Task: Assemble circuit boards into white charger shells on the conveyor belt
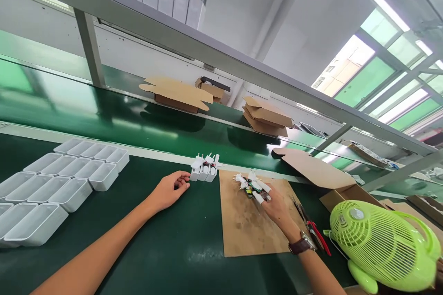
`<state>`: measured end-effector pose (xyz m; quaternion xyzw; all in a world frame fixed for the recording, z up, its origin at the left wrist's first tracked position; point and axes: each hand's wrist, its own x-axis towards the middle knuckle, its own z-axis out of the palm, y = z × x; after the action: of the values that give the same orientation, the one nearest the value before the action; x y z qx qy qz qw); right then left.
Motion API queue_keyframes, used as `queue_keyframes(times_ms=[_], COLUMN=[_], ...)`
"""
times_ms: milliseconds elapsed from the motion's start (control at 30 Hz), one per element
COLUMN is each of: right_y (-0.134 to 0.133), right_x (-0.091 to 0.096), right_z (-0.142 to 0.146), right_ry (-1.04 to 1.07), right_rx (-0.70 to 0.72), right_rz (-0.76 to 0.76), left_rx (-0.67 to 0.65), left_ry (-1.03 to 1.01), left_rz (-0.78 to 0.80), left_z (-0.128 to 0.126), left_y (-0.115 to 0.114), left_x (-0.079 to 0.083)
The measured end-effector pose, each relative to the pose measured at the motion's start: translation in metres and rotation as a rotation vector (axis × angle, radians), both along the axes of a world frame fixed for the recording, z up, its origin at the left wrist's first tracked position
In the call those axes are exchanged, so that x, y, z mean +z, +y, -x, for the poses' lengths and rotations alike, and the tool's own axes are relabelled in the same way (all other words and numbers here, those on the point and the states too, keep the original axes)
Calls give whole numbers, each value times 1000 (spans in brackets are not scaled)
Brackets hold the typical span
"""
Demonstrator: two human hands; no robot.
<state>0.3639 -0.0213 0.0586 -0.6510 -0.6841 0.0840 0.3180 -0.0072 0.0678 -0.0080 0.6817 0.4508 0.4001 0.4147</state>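
My left hand (175, 189) rests on the green bench with its fingers loosely curled and the thumb apart. Its fingertips are right beside a short row of small white plug housings (204, 173), whose pins point up and where bits of wiring show. My right hand (277, 205) wears white finger covers and a wristwatch. Its fingers close around white plug parts with a green and yellow circuit board (249, 187), above a brown cardboard sheet (249, 235). The fingers partly hide those parts, so how many pieces are gripped is unclear.
White rectangular trays (71, 193) stand in rows at the left. Red-handled pliers (320, 237) and another dark tool lie at the sheet's right edge. A lime-green fan (380, 244) sits at the right. Folded cardboard boxes (266, 117) lie behind, below a grey metal rail (221, 50).
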Motion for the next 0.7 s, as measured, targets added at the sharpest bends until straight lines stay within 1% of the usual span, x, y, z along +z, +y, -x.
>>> queue_keyframes(times_ms=[100, 200, 233, 300, 400, 433, 467, 533, 600, 667, 700], right_y=[-4, -2, -2, 0, 6, 8, 11, 18, 22, 22, 20], right_x=[9, 24, 28, 32, 23, 18, 13, 3, -4, -6, -6], right_z=[8, 29, 39, 63, 100, 110, 119, 132, 139, 140, 139], right_ry=[33, 113, 141, 181, 204, 196, 175, 104, 20, -78, -132], right_rx=[-27, 2, 37, 162, 422, 491, 539, 562, 534, 506, 499], right_rz=[-59, -75, -48, 83, 373, 437, 459, 393, 300, 297, 336], left_rx=[14, 39, 53, 92, 164, 179, 186, 190, 205, 295, 383], left_ry=[33, 27, 21, 24, 60, 80, 101, 157, 290, 509, 622], left_rz=[-8, -44, -66, -109, -177, -202, -225, -284, -416, -568, -609], left_z=[0, 0, -1, -1, 1, 4, 8, 21, 40, 65, 79], left_y=[-1, -2, -2, -6, -17, -22, -27, -40, -55, -69, -75], left_x=[-1, -1, 0, 2, 11, 14, 18, 26, 33, 40, 42])
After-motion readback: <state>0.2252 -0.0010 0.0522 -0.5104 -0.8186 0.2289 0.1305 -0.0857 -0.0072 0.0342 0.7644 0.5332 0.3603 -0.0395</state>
